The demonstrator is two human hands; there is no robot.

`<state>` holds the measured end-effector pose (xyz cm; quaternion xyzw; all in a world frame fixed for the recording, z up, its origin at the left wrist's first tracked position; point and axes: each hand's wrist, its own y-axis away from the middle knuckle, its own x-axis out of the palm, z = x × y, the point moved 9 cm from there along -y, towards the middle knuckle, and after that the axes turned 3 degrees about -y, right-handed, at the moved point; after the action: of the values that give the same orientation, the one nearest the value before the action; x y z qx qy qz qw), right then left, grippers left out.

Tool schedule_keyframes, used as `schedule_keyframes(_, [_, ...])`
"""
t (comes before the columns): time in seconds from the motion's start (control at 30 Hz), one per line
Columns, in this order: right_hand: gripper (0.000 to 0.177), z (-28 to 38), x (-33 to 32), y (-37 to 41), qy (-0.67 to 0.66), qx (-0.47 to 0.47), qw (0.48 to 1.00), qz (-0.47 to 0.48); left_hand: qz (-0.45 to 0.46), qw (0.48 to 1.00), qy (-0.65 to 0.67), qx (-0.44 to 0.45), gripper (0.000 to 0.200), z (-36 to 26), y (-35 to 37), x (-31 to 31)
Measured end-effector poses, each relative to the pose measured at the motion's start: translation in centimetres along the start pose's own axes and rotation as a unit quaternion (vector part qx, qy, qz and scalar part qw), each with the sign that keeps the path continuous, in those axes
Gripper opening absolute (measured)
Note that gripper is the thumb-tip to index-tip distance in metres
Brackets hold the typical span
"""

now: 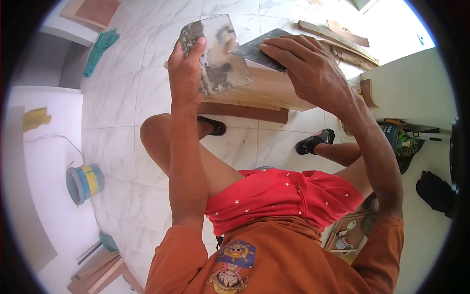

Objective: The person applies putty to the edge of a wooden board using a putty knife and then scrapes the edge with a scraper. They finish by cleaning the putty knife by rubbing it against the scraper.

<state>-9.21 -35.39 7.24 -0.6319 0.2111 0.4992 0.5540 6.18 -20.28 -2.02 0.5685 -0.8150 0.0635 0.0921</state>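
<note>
A thin flat plate (218,59), smeared with grey and beige paste, is tilted upright in my left hand (188,61), whose thumb presses on its face. My right hand (311,66) grips a darker, grey flat plate (262,50) from above, fingers laid over its right part. The left tip of the dark plate meets or overlaps the right edge of the smeared one; actual contact cannot be made out. Below both hands lies a light wooden piece (274,88), with a brown board (245,111) along its near side.
Wood strips (338,39) lie at the upper right. On the left are a blue bucket (84,183), a teal cloth (101,51) and a yellow cloth (36,117). A basket of tools (404,142) stands at right. Boards (105,277) lie lower left.
</note>
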Motion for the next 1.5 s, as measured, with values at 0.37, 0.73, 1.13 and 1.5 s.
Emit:
schedule_keyframes(0.37, [0.037, 1.5, 2.7, -2.4, 0.056, -0.093, 0.991, 0.074, -0.038, 0.997, -0.058, 0.045, 0.021, -1.2, 0.3, -2.3])
schedule_keyframes(0.73, [0.018, -3.6, 6.0, -5.9, -0.008, 0.226, 0.935, 0.272, -0.215, 0.970, 0.065, 0.095, 0.034, -4.0, 0.6, -10.7])
schedule_keyframes(1.13, [0.027, -1.6, 11.7, -8.4, -0.010, 0.163, 0.928, 0.336, -0.196, 0.963, 0.140, 0.122, 0.037, -6.5, 2.7, -11.7])
schedule_keyframes(1.5, [0.023, 0.0, 13.3, -7.4, 0.032, 0.096, 0.955, 0.280, -0.228, 0.948, 0.178, 0.131, 0.041, -6.7, 2.8, -13.0])
